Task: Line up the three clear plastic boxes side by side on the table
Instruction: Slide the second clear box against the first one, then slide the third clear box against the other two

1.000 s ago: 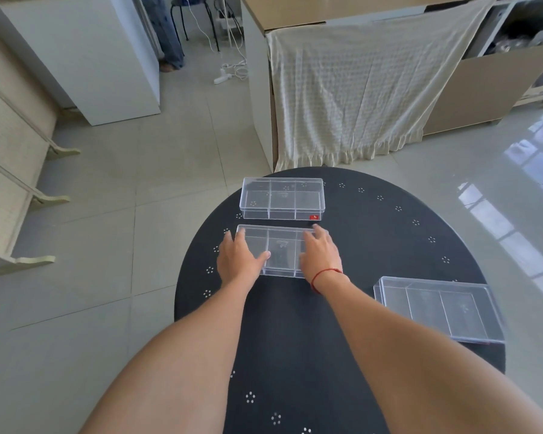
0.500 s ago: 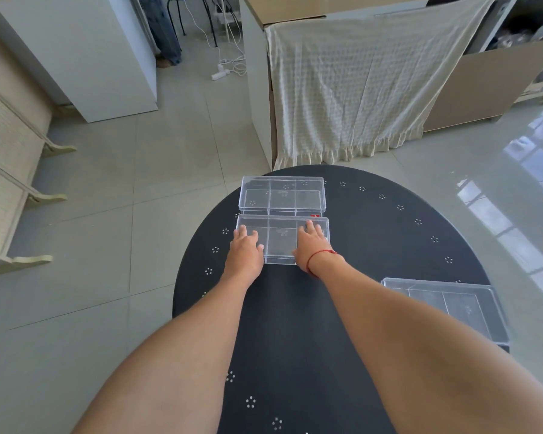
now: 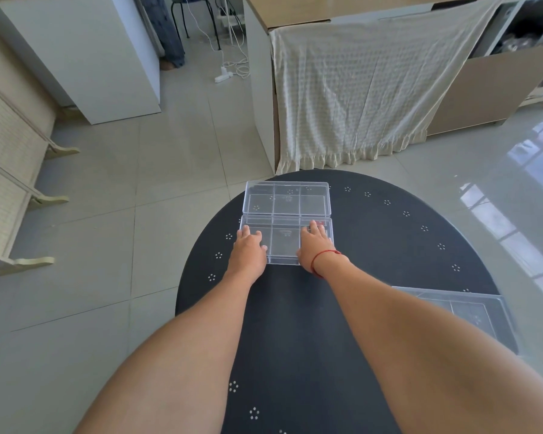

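Three clear plastic boxes lie on the round black table point(image 3: 373, 252). The far box point(image 3: 287, 198) sits near the table's far edge. The middle box point(image 3: 284, 241) lies right against its near side, long edges touching. My left hand point(image 3: 248, 250) grips the middle box's left end and my right hand point(image 3: 315, 245), with a red string on the wrist, grips its right end, fingers flat on the lid. The third box point(image 3: 470, 311) lies apart at the right edge, partly hidden by my right forearm.
Beyond the table stand a counter draped with a cream cloth point(image 3: 358, 89), a white cabinet point(image 3: 85, 54) at left, a power strip with cables point(image 3: 224, 75) on the tiled floor, and a person's legs point(image 3: 166, 29) at the back.
Both hands have slid the middle box away from me until it meets the far box. The gap between the two has closed.
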The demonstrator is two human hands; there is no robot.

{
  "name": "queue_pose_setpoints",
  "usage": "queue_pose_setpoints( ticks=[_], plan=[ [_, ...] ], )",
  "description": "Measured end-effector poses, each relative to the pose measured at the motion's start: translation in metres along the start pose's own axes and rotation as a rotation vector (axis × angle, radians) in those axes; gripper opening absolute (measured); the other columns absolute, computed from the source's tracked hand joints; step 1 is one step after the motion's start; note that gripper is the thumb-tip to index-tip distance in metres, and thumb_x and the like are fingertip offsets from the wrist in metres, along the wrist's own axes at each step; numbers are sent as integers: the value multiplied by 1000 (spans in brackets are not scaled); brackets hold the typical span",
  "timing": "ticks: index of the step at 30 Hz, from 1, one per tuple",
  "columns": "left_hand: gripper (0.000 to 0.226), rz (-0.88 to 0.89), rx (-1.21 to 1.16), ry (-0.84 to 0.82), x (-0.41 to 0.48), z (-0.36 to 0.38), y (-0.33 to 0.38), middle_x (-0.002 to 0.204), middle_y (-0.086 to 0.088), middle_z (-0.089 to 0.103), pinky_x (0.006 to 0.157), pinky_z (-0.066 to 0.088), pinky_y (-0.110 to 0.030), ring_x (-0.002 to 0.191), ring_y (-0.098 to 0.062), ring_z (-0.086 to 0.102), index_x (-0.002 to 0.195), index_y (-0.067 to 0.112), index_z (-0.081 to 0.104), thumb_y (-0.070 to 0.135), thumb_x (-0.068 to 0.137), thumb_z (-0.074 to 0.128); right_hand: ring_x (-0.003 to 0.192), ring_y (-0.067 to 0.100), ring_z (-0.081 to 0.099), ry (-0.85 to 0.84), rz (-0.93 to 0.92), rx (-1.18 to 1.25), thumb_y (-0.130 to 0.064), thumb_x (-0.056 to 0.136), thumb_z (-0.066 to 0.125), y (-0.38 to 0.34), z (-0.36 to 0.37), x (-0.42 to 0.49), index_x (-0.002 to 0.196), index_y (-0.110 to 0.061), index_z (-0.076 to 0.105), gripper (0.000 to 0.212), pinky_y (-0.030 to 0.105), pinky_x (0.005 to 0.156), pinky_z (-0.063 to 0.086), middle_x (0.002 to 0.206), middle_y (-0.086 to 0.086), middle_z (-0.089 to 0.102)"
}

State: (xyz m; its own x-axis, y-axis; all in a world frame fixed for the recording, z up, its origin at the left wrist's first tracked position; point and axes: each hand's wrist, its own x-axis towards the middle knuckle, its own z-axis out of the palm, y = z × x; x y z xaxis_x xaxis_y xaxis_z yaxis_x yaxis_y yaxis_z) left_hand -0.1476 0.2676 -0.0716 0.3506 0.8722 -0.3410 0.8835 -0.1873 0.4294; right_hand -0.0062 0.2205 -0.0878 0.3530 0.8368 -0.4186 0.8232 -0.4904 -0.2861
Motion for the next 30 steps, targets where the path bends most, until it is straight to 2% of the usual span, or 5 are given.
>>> queue_pose_setpoints(
  ticks=[14,20,24,27,30],
  plan=[
    [44,-18,-25,12,3,-4,2,163,-9,15,116,27,-41,148,-30,22,145,10,43,18,101,47,153,27,-3,-10,-34,40,3,92,44,5,-10,-5,149,-5,27,60,44,123,17,165,10,0],
    [39,-32,-2,63,-6,-8,10,158,-12,26,112,33,-41,141,-32,34,134,5,52,23,99,48,150,28,15,48,-59,98,1,91,45,13,-21,-17,145,-6,33,55,44,119,28,161,10,19],
    [44,31,87,108,-25,-1,30,156,-11,33,116,26,-41,145,-27,27,139,8,49,29,100,45,149,29,19,54,-13,113,-5,93,47,38,-36,-41,152,-13,25,63,47,120,25,160,10,20],
    [47,97,96,117,-43,9,64,158,-10,30,121,18,-41,149,-25,19,142,10,46,30,100,43,150,29,16,68,35,102,-14,97,44,68,-50,-60,149,-10,29,54,47,121,21,162,12,15],
    [47,137,59,104,-64,25,103,156,-10,33,117,24,-39,148,-25,20,142,10,46,30,100,44,149,30,20,94,85,121,-17,98,42,104,-62,-80,145,-8,35,49,47,120,22,162,11,16]
  ],
)
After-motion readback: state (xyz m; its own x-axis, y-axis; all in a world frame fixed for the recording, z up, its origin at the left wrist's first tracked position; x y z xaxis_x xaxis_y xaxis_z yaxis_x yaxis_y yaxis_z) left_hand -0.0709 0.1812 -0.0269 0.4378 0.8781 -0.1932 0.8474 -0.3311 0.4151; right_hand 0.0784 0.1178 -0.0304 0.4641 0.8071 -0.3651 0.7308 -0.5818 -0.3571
